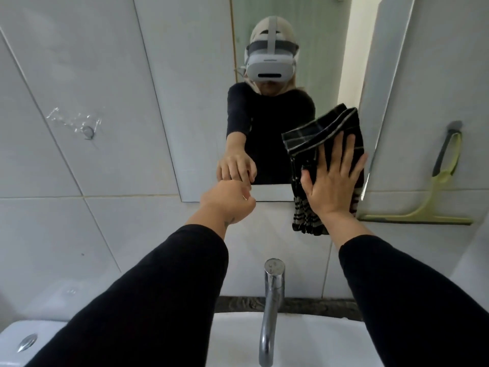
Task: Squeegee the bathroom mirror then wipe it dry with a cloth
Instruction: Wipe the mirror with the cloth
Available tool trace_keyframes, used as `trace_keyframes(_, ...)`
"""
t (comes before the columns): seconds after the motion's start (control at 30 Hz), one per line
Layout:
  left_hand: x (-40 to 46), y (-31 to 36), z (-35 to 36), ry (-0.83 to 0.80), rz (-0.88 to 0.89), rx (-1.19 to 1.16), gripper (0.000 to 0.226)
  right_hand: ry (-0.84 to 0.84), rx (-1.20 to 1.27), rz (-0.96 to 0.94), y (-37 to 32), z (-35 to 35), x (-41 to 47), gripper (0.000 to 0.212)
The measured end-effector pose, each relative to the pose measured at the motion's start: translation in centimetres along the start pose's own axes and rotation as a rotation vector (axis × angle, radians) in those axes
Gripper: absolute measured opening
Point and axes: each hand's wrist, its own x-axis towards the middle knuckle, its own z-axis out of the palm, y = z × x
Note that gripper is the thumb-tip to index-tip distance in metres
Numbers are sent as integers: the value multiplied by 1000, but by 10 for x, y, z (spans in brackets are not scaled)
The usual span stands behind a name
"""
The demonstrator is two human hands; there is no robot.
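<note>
The cloth (328,144), over the lower right part of the mirror (270,193), is black crossed by thin white lines in a check, with pale stripes banding its hanging lower end. Right of the mirror, the squeegee (434,197) is pale yellow-green with a dark grey handle. Both sleeves (164,287) below the mirror are black. The wall tiles (79,88) left of the mirror are pale grey-white with thin grey joints. Beneath the mirror, the tap (271,295) is shiny silver and the basin (238,337) white, backed by a dark speckled grey strip.
</note>
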Motion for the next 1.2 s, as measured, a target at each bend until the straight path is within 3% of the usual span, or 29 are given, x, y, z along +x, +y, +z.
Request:
trace_keyframes(0.17, 0, -36, -5, 11, -64, 11, 34, 65, 8, -328, -61, 11, 6, 63)
trace_keyframes(0.53, -17, -129, -18, 93, -297, -8, 32, 100, -42, -722, -202, 20, 20, 59)
trace_keyframes(0.63, -23, -155, -19, 192, -342, -56, 35, 78, -68, -798, -222, 21, 21, 60)
trace_keyframes(0.93, -11, -186, -36, 556, -308, -372, 25, 70, -137, -878, -245, 18, 30, 69)
trace_keyframes(1.1, 10, -187, -42, 506, -303, -549, 39, 19, -54, -913, -243, 11, 43, 70)
trace_keyframes(1.2, 17, -186, -48, 532, -298, -656, 20, 47, 61, -905, -241, 3, 57, 59)
